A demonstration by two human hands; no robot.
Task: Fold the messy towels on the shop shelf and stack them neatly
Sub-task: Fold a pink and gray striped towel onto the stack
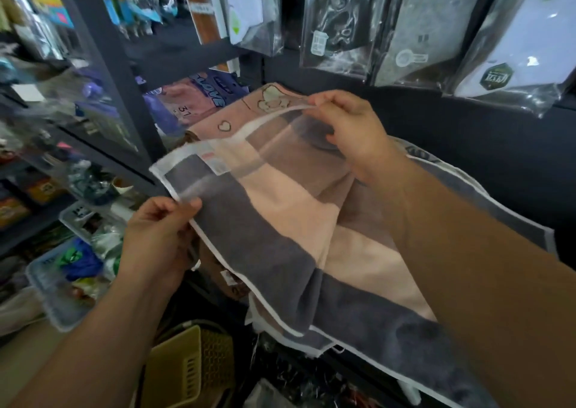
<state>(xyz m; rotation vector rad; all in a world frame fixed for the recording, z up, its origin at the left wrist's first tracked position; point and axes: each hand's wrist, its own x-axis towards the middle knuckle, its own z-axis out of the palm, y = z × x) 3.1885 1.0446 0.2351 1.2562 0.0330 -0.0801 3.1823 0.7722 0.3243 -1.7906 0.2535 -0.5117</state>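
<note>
A towel (280, 220) in grey, peach and brown blocks with white edging is spread in front of me over the dark shelf (467, 145). My left hand (159, 236) pinches its near left edge, thumb on top. My right hand (352, 130) pinches the far white edge and lifts it. That edge is blurred. Behind it lies a pink towel (237, 114) with a heart and bear drawing. A grey towel edge (486, 198) shows beyond my right forearm.
Packaged goods (417, 33) hang above the shelf. Pink and purple printed items (199, 95) sit behind the dark upright post (124, 89). Plastic trays of small goods (71, 270) stand at the left. A yellow basket (184, 370) sits below.
</note>
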